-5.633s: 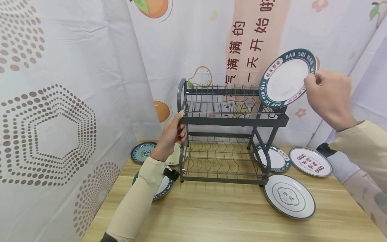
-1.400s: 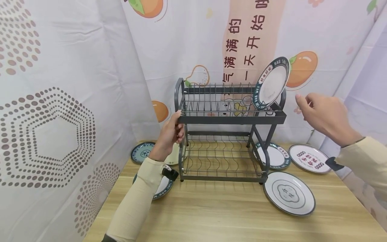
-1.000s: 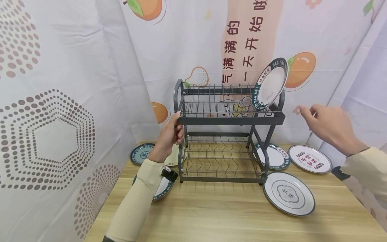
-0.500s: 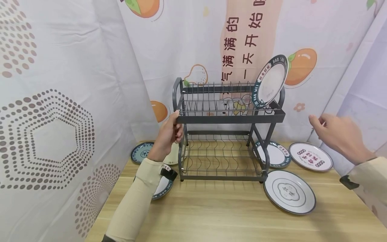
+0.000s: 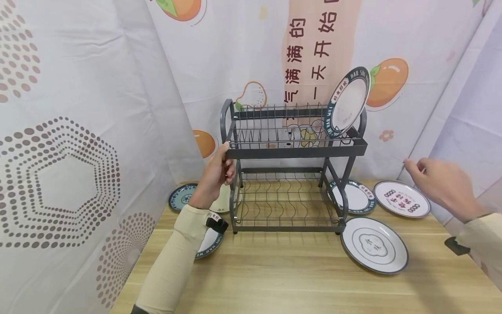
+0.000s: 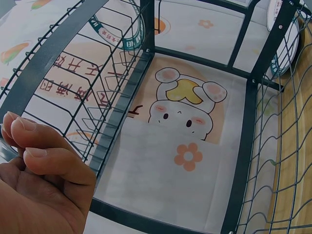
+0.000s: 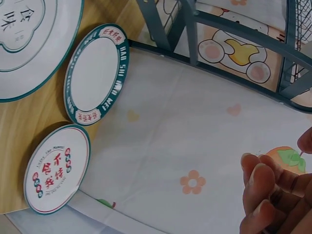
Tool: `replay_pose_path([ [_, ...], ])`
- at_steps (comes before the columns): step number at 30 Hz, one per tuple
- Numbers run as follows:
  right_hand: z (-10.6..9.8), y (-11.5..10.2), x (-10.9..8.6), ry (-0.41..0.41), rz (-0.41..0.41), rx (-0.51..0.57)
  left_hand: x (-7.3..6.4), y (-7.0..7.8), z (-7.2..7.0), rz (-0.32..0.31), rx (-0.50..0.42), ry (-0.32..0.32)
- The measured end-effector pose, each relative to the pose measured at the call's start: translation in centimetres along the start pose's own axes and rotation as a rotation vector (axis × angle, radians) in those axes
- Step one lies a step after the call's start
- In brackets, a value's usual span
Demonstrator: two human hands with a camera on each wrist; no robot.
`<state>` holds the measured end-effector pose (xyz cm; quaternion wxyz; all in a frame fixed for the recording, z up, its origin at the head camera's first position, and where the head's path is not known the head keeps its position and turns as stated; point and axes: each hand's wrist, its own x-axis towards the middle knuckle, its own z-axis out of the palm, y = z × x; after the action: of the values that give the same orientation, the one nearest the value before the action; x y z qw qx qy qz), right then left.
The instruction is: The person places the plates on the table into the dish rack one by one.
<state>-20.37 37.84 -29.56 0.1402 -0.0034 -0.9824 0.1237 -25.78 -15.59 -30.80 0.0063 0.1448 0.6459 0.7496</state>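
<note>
My left hand holds the front left corner of the upper tier of a two-tier dark grey dish rack. In the left wrist view, that hand's fingers curl beside the rack's frame. A white plate with a green lettered rim leans in the right end of the upper tier. My right hand hovers in the air right of the rack, its fingers loosely curled around nothing. Below it lie a plate with red lettering and a plate with a grey flower outline.
Another green-rimmed plate lies partly behind the rack's right leg. On the left are a blue patterned plate, a pale yellowish dish and a green-rimmed plate, partly covered by my left arm. A printed curtain hangs behind.
The green-rimmed plate, held in my right hand at first, now leans in the upper tier, released. My right hand has drawn away to the right and down. My left hand keeps its hold.
</note>
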Motion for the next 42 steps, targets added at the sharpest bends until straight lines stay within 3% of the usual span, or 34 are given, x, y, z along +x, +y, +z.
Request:
replay_pose_path([
  [27,6.1,5.9,-4.3,-0.166,0.046,0.006,0.1,-0.1,-0.2,0.018,-0.019,-0.007],
  [37,8.4,7.8,-6.1,-0.152,0.065,-0.033,0.3,-0.1,0.0,0.026,-0.014,-0.016],
  [42,9.6,8.4,-6.8,-0.151,0.087,0.012,0.1,-0.1,-0.1,0.026,-0.015,-0.014],
])
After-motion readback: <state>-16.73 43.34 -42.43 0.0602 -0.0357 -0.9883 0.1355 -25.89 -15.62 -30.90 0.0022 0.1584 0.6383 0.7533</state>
